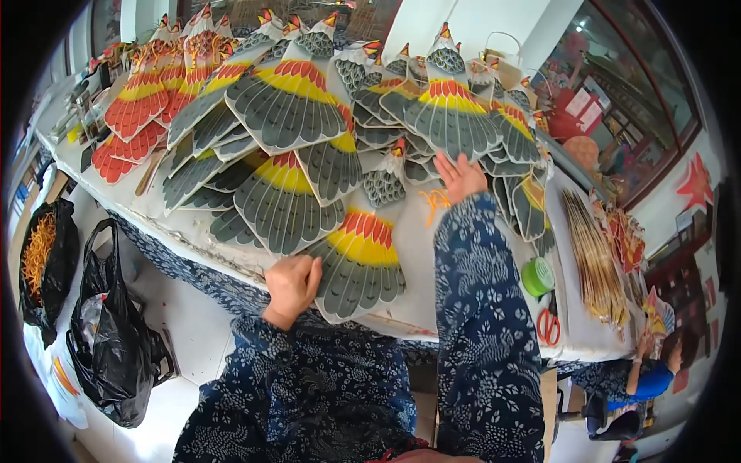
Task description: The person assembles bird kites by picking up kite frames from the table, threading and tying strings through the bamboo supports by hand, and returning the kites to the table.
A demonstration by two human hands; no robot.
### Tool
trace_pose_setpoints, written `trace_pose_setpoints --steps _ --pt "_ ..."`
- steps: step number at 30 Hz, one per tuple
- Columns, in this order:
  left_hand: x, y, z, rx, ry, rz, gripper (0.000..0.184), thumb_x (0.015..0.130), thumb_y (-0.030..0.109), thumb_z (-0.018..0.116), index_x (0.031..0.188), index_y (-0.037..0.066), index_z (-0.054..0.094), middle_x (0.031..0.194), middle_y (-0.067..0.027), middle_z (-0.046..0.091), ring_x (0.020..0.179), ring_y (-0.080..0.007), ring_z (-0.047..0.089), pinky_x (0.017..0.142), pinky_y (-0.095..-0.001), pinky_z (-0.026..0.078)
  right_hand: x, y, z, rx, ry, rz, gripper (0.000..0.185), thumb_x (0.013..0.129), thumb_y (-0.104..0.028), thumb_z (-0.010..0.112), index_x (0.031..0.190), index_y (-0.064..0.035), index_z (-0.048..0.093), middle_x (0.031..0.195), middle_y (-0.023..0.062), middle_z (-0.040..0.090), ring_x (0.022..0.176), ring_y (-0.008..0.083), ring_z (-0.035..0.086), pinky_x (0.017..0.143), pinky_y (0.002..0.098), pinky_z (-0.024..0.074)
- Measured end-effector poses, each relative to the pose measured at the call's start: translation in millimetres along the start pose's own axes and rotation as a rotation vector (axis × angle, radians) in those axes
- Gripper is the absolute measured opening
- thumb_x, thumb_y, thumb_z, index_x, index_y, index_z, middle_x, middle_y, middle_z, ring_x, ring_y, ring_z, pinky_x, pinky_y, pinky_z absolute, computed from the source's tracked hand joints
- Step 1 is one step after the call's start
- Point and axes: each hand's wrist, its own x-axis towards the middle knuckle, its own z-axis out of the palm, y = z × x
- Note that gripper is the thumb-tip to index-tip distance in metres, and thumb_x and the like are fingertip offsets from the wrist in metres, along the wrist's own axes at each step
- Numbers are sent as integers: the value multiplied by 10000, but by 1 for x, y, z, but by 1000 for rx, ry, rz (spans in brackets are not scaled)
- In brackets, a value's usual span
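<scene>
bag, blk plastic point(73, 255), far l., on floor side of table, mouth open, orange strips point(38, 255) inside. 2nd blk bag point(127, 370) just r. of it, handles up, contents mostly hidden. white-topped table point(76, 158) starts behind; blue/white print skirt point(185, 266) hangs along near edge. red bird pieces point(141, 100) at table's l. end, fan-shaped, overlapping, heads pointing away. next r.: big heap of grey bird pieces point(289, 96), grey/yel/red bands, fans toward person, layered several deep.

left hand point(292, 285) at near edge of table, fingers curled in, thumb alongside, close against l. edge of nearest grey piece point(359, 258); can't tell if edge is pinched or only touched. that piece lies w/ head away, fan toward person, lower corner at table edge, approx. midway btwn both hands. few loose orange bits point(434, 202) on table r. of its head.

right hand point(461, 179) farther out, open, fingers extended + slightly spread, nothing seen gripped; fingertips at lower edge of upper grey piece point(451, 116), contact unclear. both sleeves dk blue w/ white floral print.

r. of forearm: green round container point(538, 276); red-handled scissors point(549, 328) below it, nr table edge. then bundle of thin sticks point(593, 258), lying lengthwise. far r.: co-worker point(652, 378), partly in view, w/ a colourful piece point(658, 312) at the hands.
</scene>
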Motion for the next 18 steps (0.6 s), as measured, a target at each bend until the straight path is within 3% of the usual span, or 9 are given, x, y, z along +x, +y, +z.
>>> trace_pose_setpoints --steps 4,8,18 --pt "4 1 0 1 -11 8 297 857 84 635 612 47 472 560 -141 456 502 -344 486 476 -423 364 67 20 45 -69 -54 -81 483 964 44 413 1380 39 169 1333 252 366 1130 512 556 965 578 516" --pt "5 -1 1 3 -37 13 299 846 70 631 602 53 458 552 -126 442 491 -331 474 471 -414 357 135 41 59 -16 69 32 389 923 80 398 1287 108 263 1261 250 397 1090 501 576 949 554 534" --pt "2 -6 3 49 -50 32 289 828 80 650 604 69 467 556 -95 467 492 -303 495 476 -399 387 130 60 56 35 83 -51 341 920 19 469 1213 144 346 1199 236 427 1033 471 594 928 515 551"
